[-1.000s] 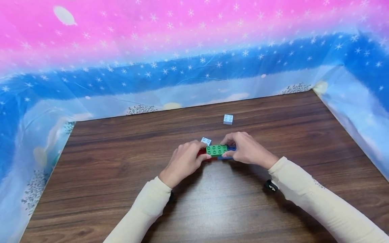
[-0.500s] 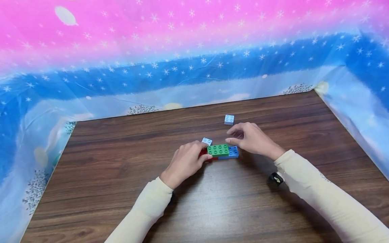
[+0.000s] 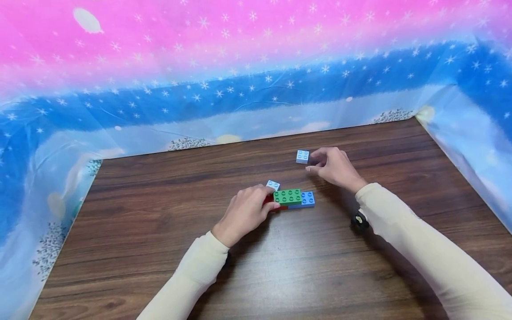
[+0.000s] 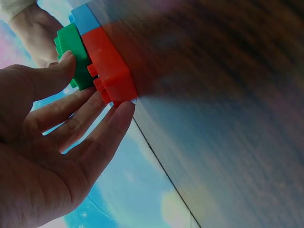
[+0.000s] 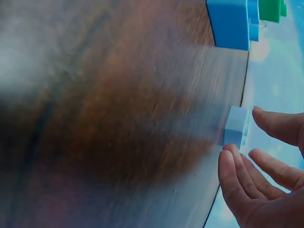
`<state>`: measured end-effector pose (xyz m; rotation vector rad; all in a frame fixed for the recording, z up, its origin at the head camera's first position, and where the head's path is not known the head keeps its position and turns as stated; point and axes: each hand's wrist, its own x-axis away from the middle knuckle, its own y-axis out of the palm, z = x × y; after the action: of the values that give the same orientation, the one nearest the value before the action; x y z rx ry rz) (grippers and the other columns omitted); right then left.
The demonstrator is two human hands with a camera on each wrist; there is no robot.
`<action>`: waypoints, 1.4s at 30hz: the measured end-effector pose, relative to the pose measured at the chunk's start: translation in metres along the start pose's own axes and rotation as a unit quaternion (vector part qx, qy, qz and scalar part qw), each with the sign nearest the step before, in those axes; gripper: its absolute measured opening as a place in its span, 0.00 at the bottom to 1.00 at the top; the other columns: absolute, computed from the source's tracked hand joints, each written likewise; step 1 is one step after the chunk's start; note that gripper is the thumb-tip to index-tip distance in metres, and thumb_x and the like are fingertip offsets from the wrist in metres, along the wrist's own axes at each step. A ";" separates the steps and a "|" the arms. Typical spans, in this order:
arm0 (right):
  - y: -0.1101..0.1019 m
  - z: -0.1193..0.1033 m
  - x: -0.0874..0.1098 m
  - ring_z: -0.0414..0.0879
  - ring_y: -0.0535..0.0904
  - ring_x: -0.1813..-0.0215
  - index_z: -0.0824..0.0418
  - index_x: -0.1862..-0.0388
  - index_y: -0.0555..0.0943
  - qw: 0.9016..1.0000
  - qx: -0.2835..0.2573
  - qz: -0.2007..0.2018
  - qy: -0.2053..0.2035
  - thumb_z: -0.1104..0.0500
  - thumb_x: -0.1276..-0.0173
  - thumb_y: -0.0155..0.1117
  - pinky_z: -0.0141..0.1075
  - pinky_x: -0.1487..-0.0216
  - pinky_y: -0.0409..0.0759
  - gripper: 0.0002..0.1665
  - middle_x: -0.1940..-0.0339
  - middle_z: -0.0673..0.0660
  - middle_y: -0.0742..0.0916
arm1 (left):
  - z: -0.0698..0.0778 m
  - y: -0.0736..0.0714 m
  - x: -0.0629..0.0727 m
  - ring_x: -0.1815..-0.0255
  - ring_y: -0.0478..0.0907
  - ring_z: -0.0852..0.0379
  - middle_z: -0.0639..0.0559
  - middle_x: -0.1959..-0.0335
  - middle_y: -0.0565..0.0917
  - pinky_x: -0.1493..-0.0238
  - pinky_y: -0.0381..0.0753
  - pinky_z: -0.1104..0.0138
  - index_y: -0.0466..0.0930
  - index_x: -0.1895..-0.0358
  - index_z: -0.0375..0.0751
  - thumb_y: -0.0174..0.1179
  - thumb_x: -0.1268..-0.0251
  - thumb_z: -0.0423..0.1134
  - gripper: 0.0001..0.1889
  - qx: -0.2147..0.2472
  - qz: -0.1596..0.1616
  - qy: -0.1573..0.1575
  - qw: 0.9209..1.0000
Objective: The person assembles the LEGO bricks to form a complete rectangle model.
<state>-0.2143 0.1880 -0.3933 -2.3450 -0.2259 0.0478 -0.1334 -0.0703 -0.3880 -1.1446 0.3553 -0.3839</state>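
Note:
A green toy building brick sits on top of a red brick and a blue brick joined end to end on the table. My left hand pinches the left end of this stack, its thumb on the green brick and other fingertips by the red one. Partly hidden behind those fingers lies a pale two-by-two brick. Farther back, my right hand is beside another pale two-by-two brick. Its thumb and fingers are spread near that brick, as the right wrist view shows, and hold nothing.
The dark wood-grain table extends around both hands. A pink and blue snowflake-patterned cloth rises along its back and sides. A black wrist device is strapped under the right sleeve.
My right hand has let go of the brick stack and moved back and right to the far pale brick. The blue brick's studs are uncovered. My left hand stays on the stack.

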 end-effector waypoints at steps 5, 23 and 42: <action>0.001 0.004 -0.011 0.57 0.84 0.49 0.69 0.37 0.78 1.000 -0.005 0.007 0.012 0.58 0.33 0.74 0.46 0.53 0.80 0.29 0.42 0.66 0.84 | 0.001 -0.001 0.000 0.59 0.84 0.53 0.47 0.55 0.86 0.58 0.83 0.56 0.85 0.43 0.38 0.65 0.30 0.46 0.19 0.002 -0.002 -0.002 1.000; 0.012 0.002 -0.033 0.54 0.81 0.53 0.67 0.37 0.79 1.000 -0.012 0.011 0.015 0.62 0.33 0.72 0.45 0.51 0.76 0.27 0.46 0.65 0.85 | 0.001 -0.003 0.000 0.60 0.83 0.53 0.47 0.55 0.86 0.58 0.83 0.56 0.85 0.44 0.38 0.66 0.30 0.47 0.19 0.008 -0.007 0.000 1.000; 0.013 -0.001 -0.027 0.53 0.78 0.55 0.67 0.40 0.81 1.000 -0.017 -0.001 0.024 0.63 0.32 0.70 0.43 0.55 0.74 0.22 0.50 0.64 0.83 | 0.000 -0.002 0.000 0.56 0.84 0.51 0.46 0.53 0.87 0.55 0.83 0.55 0.85 0.44 0.38 0.66 0.30 0.46 0.19 0.020 -0.003 0.001 1.000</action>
<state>-0.2394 0.1737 -0.4028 -2.3761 -0.2065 -0.0127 -0.1335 -0.0714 -0.3861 -1.1071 0.3444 -0.3955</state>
